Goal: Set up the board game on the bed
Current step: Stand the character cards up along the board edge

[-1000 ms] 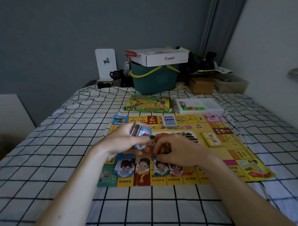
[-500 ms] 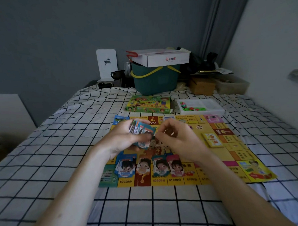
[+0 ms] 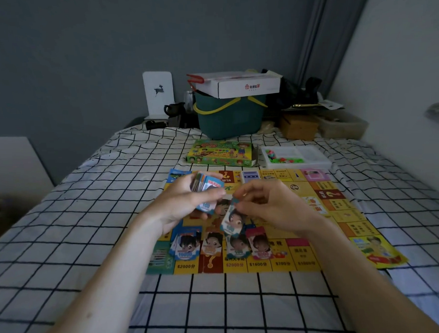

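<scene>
The left hand (image 3: pixel 182 205) grips the deck (image 3: pixel 205 185), fingers curled round it and thumb clamped across the top, holding it up over the middle of the board (image 3: pixel 339 199). The right hand (image 3: pixel 272 204) pinches a single card (image 3: pixel 231 219) by its upper edge between thumb and fingertips, so the card hangs long axis down, tilted, face toward the camera, just beside the deck.

The board lies flat on the checked bed (image 3: pixel 66 221), straight ahead of the person. Along its near edge sit four piles (image 3: pixel 216 243) in a row running left to right, each showing a cartoon face. The hanging card's lower end points at that row, just above the third pile from the left, the one whose colour looks closest to its own, though the light is too dim to match the print for certain.

So the move turns on a short drop down and toward the body. The right hand is the nearer one and already has the card; the left only needs to hold the deck clear. Best guess is that this is sorting by type, with plenty of deck left, so setup is around midway.

Beyond the board's far edge, the game box (image 3: pixel 220 154) and a white tray (image 3: pixel 296 157) of small coloured pieces wait, well apart from both hands.
</scene>
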